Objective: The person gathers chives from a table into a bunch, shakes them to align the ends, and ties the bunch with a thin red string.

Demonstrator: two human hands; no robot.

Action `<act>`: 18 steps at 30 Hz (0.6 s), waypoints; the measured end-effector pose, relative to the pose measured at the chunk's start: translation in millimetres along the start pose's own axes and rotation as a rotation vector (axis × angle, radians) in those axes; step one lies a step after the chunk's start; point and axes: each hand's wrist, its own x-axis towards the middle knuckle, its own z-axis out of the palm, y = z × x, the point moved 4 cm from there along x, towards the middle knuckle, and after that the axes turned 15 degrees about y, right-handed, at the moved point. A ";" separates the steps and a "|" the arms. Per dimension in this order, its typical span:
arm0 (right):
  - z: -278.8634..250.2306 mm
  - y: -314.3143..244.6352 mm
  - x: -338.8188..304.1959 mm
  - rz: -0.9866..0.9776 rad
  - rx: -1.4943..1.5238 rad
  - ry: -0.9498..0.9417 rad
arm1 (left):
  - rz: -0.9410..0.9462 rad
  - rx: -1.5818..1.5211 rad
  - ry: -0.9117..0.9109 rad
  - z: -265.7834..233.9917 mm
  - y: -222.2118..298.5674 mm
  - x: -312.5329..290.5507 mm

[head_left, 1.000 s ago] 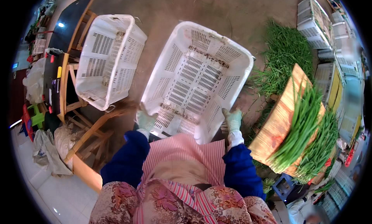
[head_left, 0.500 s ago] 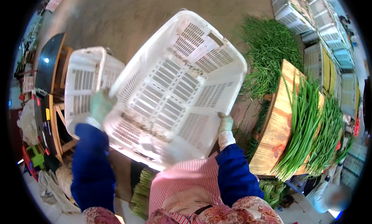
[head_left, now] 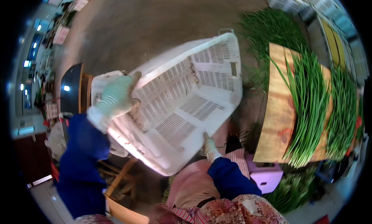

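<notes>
A large white slatted plastic crate [head_left: 182, 127] is tilted on its side in front of me, its bare, dirt-marked inside facing me. My left hand [head_left: 118, 93], in a pale green striped glove, grips its upper left rim, with the thumb inside and the fingers over the outer side. On the near right rim, my right hand [head_left: 209, 145], also gloved, holds the edge with its thumb showing on the inside. The right fingers are mostly hidden beneath the rim.
Another white crate [head_left: 101, 79] stands behind my left hand, near a dark-topped table [head_left: 70, 90]. To the right, long green stalks [head_left: 310, 107] lie on a wooden board [head_left: 277, 107]. More greens [head_left: 271, 34] cover the floor beyond. A purple stool [head_left: 266, 175] stands beside me.
The crate has tipped so its left side rises and its opening faces right. My left hand has moved right and up with the rim; my right hand has come lower and left. The view has shifted.
</notes>
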 end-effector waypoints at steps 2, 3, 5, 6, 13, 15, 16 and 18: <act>-21.7 37.1 20.3 0.014 0.089 -0.016 | -0.168 0.050 -0.221 40.2 -11.4 -1.4; -28.8 45.0 19.3 0.034 0.075 0.126 | -0.268 0.079 -0.337 53.9 -17.6 -5.4; -39.0 43.3 16.7 0.057 0.152 0.079 | -0.254 0.057 -0.350 61.4 -20.2 -12.3; -32.7 31.8 17.1 0.056 0.191 0.036 | -0.251 0.056 -0.337 55.4 -23.9 -11.4; 52.6 -13.0 -63.4 0.133 0.237 -0.206 | -0.147 0.121 -0.074 -118.8 5.7 3.8; 100.8 -32.1 -104.7 0.034 0.194 -0.257 | -0.113 0.076 0.095 -186.2 4.2 -19.4; 133.9 -43.1 -128.3 0.003 0.208 -0.299 | -0.115 0.147 0.129 -223.4 6.3 -32.1; 176.8 -55.5 -181.7 -0.120 0.159 -0.334 | -0.102 0.296 0.202 -283.1 15.1 -67.3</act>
